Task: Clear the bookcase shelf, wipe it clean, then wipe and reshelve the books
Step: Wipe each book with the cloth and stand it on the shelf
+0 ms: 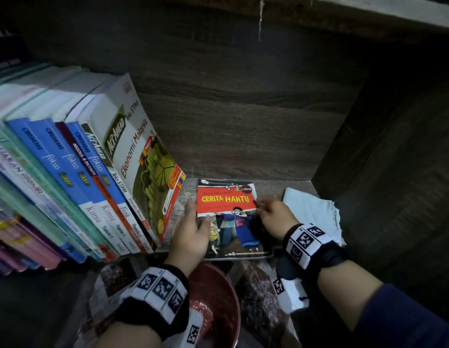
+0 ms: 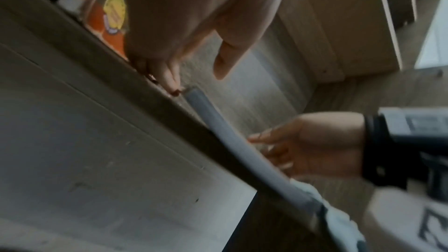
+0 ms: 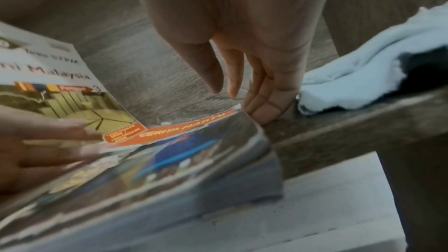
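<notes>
A thin book with a red "Cerita Hantu" cover (image 1: 226, 199) lies flat on the dark wooden shelf (image 1: 273, 189), its near end overhanging the front edge. My left hand (image 1: 190, 229) lies along the book's left edge, fingers fairly straight and thumb over the cover. In the left wrist view its fingertips (image 2: 172, 85) touch the book's corner and the thumb hangs clear. My right hand (image 1: 276, 214) holds the right edge. Its bent fingers (image 3: 264, 110) press against that edge, and the left wrist view shows the thumb above the edge and fingers below it.
A row of schoolbooks (image 1: 80, 159) leans on the shelf's left, ending in the "Ekonomi Malaysia" book (image 1: 143, 151) beside the thin one. A pale folded cloth (image 1: 311, 209) lies at the shelf's right, by the side wall (image 1: 381, 146). A red bowl (image 1: 213, 297) sits below the hands.
</notes>
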The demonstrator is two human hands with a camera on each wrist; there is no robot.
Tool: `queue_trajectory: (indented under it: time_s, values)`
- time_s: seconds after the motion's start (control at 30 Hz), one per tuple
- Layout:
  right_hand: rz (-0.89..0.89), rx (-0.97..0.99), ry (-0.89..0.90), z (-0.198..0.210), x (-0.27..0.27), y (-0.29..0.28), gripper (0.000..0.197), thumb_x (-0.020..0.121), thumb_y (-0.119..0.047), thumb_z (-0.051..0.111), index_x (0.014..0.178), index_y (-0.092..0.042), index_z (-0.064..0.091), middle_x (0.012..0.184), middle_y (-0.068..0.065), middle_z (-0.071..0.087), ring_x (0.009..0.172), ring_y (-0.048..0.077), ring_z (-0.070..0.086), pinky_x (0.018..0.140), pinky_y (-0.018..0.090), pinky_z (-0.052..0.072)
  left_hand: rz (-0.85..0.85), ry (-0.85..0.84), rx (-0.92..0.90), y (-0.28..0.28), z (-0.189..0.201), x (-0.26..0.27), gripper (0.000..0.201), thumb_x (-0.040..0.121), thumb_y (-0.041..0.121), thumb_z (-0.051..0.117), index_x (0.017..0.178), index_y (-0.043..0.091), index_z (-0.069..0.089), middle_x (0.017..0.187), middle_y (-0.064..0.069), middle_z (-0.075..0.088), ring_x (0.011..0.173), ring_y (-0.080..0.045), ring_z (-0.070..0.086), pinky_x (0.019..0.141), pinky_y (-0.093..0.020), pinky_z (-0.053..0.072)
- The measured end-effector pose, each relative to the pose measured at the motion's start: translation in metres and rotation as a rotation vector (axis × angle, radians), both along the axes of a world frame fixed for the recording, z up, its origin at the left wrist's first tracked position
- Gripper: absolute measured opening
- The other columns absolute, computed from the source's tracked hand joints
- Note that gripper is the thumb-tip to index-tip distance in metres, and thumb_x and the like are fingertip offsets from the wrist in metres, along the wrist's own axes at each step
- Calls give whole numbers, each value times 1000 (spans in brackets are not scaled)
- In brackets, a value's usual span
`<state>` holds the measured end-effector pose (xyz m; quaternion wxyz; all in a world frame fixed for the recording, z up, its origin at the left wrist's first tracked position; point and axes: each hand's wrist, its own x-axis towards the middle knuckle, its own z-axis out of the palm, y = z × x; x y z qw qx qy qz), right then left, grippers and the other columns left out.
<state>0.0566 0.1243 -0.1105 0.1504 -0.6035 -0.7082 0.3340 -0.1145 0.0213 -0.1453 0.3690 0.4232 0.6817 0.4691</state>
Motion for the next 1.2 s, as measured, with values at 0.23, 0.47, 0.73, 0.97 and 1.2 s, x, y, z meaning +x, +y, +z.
queue_trajectory:
  time_s: [0.23, 0.47, 0.73, 0.97, 1.2]
  values:
    - [-69, -145, 281, -3, 9, -11, 34, 97, -6, 50, 128, -20, 52, 120, 2, 62, 98, 15, 61, 79, 21, 51, -3, -243, -11, -6, 35, 7, 43, 100, 3, 45, 142, 15, 43, 121, 10, 61, 118, -15, 54, 104, -29, 38]
    - [-102, -327, 505, 11, 6, -19, 33, 101, -40, 38, 106, -26, 68, 119, 13, 66, 107, 27, 64, 102, 45, 45, -43, -83, 294, -29, 49, 30, 46, 104, 22, 40, 138, 49, 27, 133, 23, 48, 114, 9, 50, 91, -16, 39]
    - [73, -430, 577, 66, -35, -2, 28, 105, -37, 30, 119, -42, 54, 110, -6, 59, 99, 22, 57, 81, 46, 49, 192, 101, 629, -47, 52, 18, 55, 96, 28, 41, 139, 57, 19, 141, 37, 35, 133, 12, 33, 106, -10, 32]
    - [135, -418, 725, 71, -120, 21, 32, 101, -40, 40, 131, -43, 50, 133, 4, 57, 118, 31, 54, 79, 52, 52, 332, 335, 715, -34, 63, -26, 71, 101, 14, 38, 147, 57, 4, 152, 17, 27, 137, -1, 33, 97, 2, 31]
    - [161, -323, 786, 48, -181, 22, 40, 98, -30, 53, 136, -39, 46, 115, -2, 63, 101, 16, 61, 81, 46, 53, 390, 649, 588, -36, 40, -20, 83, 89, -16, 42, 156, 16, 4, 158, -4, 21, 139, 12, 20, 108, -10, 31]
